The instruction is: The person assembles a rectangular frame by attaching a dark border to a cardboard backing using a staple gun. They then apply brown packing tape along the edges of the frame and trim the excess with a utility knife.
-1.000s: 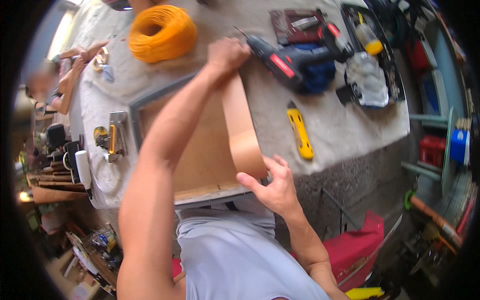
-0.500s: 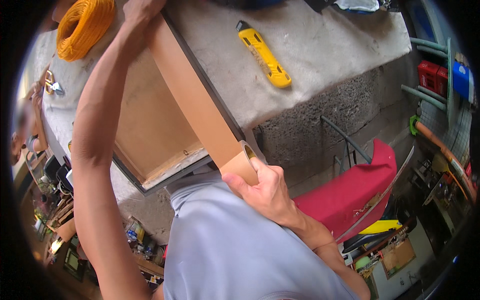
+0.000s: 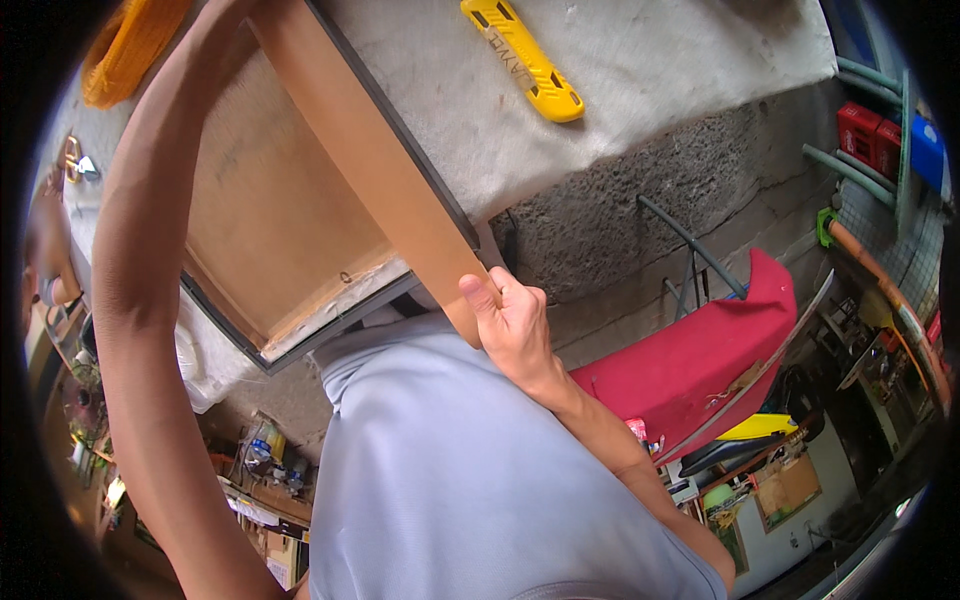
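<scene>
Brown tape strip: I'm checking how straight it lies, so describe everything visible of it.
The brown tape strip is wide, plain and smooth, paper-like in look. It runs straight along the right side of the dark-edged frame. Its near end reaches into the right hand, thumb on top; its far end leaves the picture.

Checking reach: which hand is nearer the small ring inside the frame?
Right. The right hand grips the brown tape to the right of the small ring; the left hand is beyond the picture's top edge, farther.
</scene>
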`<state>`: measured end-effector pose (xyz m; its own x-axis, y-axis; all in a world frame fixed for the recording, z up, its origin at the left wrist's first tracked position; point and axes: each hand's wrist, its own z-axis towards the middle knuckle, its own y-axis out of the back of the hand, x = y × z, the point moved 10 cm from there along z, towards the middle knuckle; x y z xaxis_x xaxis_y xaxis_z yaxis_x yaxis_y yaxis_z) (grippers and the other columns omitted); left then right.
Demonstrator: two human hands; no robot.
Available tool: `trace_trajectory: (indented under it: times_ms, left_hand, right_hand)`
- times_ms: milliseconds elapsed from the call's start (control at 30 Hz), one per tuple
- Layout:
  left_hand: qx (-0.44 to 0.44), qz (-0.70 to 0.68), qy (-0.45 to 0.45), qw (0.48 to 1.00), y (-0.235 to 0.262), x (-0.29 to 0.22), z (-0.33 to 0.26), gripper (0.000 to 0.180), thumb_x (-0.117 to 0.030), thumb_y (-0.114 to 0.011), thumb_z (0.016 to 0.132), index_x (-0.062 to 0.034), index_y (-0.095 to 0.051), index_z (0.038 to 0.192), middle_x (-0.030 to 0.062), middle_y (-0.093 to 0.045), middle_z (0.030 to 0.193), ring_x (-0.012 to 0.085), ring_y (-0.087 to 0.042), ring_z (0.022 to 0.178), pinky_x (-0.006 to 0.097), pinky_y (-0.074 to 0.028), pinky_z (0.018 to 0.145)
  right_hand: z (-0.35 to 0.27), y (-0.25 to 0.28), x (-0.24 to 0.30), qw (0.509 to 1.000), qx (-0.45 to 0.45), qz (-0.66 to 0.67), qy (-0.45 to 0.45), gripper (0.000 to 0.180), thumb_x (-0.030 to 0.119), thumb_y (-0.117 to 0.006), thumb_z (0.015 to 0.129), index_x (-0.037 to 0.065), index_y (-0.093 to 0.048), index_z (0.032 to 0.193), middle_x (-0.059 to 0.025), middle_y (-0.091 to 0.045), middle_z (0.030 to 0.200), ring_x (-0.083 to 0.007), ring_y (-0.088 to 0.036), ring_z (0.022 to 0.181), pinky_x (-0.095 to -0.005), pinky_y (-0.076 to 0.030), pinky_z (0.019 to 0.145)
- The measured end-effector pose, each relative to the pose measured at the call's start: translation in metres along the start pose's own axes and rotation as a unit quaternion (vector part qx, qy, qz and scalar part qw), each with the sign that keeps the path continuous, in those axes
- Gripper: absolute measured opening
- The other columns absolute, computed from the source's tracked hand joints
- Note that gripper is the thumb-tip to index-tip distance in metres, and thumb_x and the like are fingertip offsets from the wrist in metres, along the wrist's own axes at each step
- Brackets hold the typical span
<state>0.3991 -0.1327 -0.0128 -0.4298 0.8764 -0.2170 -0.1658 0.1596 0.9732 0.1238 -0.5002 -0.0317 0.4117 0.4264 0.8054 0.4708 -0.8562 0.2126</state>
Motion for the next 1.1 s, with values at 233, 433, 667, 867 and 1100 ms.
trace_trajectory:
  times_ms: [233, 433, 667, 867, 1100]
  left_hand:
    - [0.03, -0.005, 0.007, 0.999, -0.001, 0.002, 0.003, 0.049, -0.047, -0.045, 0.092, -0.0065, -0.072, 0.097, 0.0192, -0.069, 0.099, 0.038, -0.065, 0.099, 0.044, -0.049, 0.086]
    - [0.026, -0.003, -0.018, 0.999, -0.006, -0.003, 0.005, 0.047, -0.046, -0.045, 0.092, -0.0068, -0.071, 0.093, 0.0187, -0.07, 0.096, 0.0363, -0.065, 0.097, 0.043, -0.049, 0.083]
    - [0.03, -0.009, -0.007, 0.999, -0.002, -0.004, 0.0, 0.046, -0.046, -0.045, 0.091, -0.0079, -0.07, 0.096, 0.0183, -0.07, 0.097, 0.0363, -0.066, 0.096, 0.043, -0.05, 0.082]
    - [0.051, -0.011, -0.001, 0.999, -0.008, -0.012, -0.001, 0.045, -0.046, -0.045, 0.09, -0.0092, -0.07, 0.1, 0.0187, -0.069, 0.1, 0.0371, -0.065, 0.097, 0.044, -0.05, 0.083]
    - [-0.003, -0.009, 0.013, 1.0, 0.007, -0.005, -0.011, 0.038, -0.042, -0.052, 0.086, -0.0118, -0.074, 0.079, 0.013, -0.07, 0.075, 0.0326, -0.069, 0.075, 0.041, -0.054, 0.075]
  right_hand:
    - [-0.001, -0.001, -0.01, 1.0, 0.0, 0.009, -0.014, 0.062, 0.053, -0.055, 0.095, 0.003, -0.036, 0.064, -0.0042, -0.027, 0.055, -0.0077, -0.029, 0.058, -0.03, -0.031, 0.045]
    - [0.002, -0.002, -0.014, 1.0, -0.005, 0.007, -0.024, 0.06, 0.051, -0.056, 0.095, 0.002, -0.038, 0.065, -0.0052, -0.031, 0.053, -0.0078, -0.03, 0.057, -0.0304, -0.033, 0.046]
    - [0.004, -0.004, -0.019, 1.0, -0.01, -0.005, -0.02, 0.058, 0.05, -0.058, 0.094, 0.001, -0.043, 0.067, -0.0062, -0.032, 0.053, -0.0079, -0.031, 0.056, -0.0302, -0.034, 0.046]
    - [0.008, -0.004, -0.021, 0.999, -0.026, -0.015, -0.024, 0.057, 0.048, -0.059, 0.095, -0.001, -0.045, 0.069, -0.0072, -0.036, 0.054, -0.0086, -0.032, 0.056, -0.0301, -0.035, 0.047]
    - [0.01, -0.001, -0.011, 0.998, 0.011, -0.049, -0.042, 0.058, 0.049, -0.056, 0.096, -0.003, -0.049, 0.071, -0.0091, -0.041, 0.057, -0.0108, -0.036, 0.06, -0.0329, -0.039, 0.053]
